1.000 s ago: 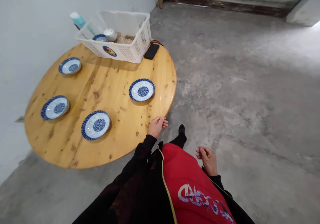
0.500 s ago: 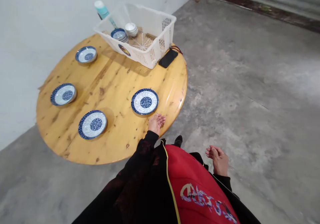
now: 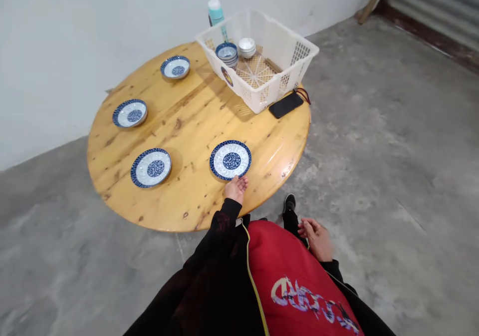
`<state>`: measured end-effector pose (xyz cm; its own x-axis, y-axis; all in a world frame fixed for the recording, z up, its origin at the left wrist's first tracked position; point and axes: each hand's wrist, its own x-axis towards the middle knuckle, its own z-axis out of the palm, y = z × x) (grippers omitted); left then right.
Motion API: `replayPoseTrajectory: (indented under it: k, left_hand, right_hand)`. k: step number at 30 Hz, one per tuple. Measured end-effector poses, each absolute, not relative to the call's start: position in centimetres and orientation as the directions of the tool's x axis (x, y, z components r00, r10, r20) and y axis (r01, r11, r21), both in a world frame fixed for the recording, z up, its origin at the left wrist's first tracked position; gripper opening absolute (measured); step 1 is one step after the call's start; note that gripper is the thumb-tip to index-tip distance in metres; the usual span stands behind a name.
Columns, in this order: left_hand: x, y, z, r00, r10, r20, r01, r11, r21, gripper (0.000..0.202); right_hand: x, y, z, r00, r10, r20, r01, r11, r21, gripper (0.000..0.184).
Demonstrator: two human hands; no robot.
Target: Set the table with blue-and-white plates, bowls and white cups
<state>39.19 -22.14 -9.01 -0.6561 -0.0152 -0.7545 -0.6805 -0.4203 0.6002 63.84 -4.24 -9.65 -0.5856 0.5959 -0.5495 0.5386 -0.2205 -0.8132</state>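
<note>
My left hand [image 3: 235, 189] is at the near rim of a blue-and-white plate [image 3: 231, 160] that lies on the round wooden table [image 3: 187, 176]. The palm is turned up with the fingers loosely apart; the thumb meets the rim or almost does, and nothing is held. Beside my body, off the table, hangs my right hand [image 3: 319, 239], its fingers loosely bent with nothing visible in them. Along the table's left side stand three more dishes of the same pattern: a near one [image 3: 151, 168], a middle one [image 3: 129, 113] and a far one [image 3: 175, 67].
A white plastic basket [image 3: 258, 99] stands at the table's back right, holding stacked blue-rimmed bowls [image 3: 226, 54] and small white bowls [image 3: 247, 47]. A turquoise bottle [image 3: 216, 12] is by its far left corner. A black phone [image 3: 286, 105] lies near the table edge.
The camera view has turned, so the table and its things sit further right. My left hand has moved closer to the plate's near rim. My right hand has shifted slightly inward.
</note>
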Motion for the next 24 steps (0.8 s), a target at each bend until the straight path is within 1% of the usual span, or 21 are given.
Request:
replayPoseTrajectory:
  k: [2,6,9,14,20,24]
  left_hand:
    - [39.0,-21.6,-9.3,-0.649,-0.057,-0.759,-0.666,-0.439,0.603,0.023]
    - [38.4,-20.5,-9.5,-0.637,-0.119,-0.761,-0.654,-0.44,0.616,0.021]
    - [37.8,-20.3,-9.3,-0.624,-0.154,-0.766,-0.665,-0.412,0.623,0.02]
    - [37.6,-20.3,-9.0,-0.586,-0.228,-0.777,-0.689,-0.365,0.626,0.02]
    - [39.2,-18.1,-8.7,-0.576,-0.381,-0.723,-0.605,-0.397,0.69,0.028]
    - [41.2,-16.2,-8.3,-0.557,-0.466,-0.687,-0.572,-0.384,0.725,0.023]
  right_hand:
    - [62.5,-1.9,-9.4,-0.599,0.587,-0.545,0.546,-0.198,-0.814,0.049]
    - [59.6,2.8,-8.7,-0.654,0.525,-0.545,0.562,-0.146,-0.814,0.05]
    - [57.8,6.5,-8.4,-0.698,0.48,-0.532,0.56,-0.097,-0.823,0.048]
    - [55.4,12.8,-9.0,-0.744,0.426,-0.515,0.55,-0.047,-0.834,0.053]
    - [52.8,18.5,-10.2,-0.769,0.362,-0.527,0.554,-0.033,-0.832,0.054]
    - [51.3,20.3,-10.6,-0.786,0.3,-0.541,0.568,0.001,-0.823,0.052]
